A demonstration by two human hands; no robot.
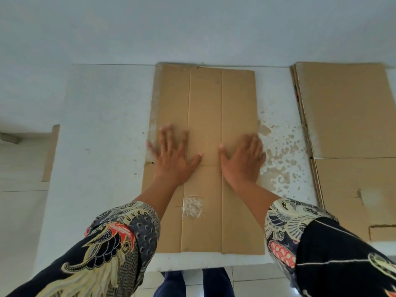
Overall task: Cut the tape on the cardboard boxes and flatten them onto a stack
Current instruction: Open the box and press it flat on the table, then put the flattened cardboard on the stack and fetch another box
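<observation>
A flattened brown cardboard box (204, 108) lies lengthwise on the white table (102, 129) in front of me. My left hand (173, 156) presses flat on its left side with the fingers spread. My right hand (244, 159) presses flat on its right side, fingers reaching the box's right edge. A crumpled scrap of clear tape (192, 207) sticks to the cardboard between my forearms. To the right lies a stack of flattened boxes (347, 116).
The table's paint is chipped in brown patches (280, 155) between the box and the stack. A white wall rises behind the table. Another cardboard piece (51, 153) leans at the far left. Tiled floor (252, 281) and my legs show below the table's front edge.
</observation>
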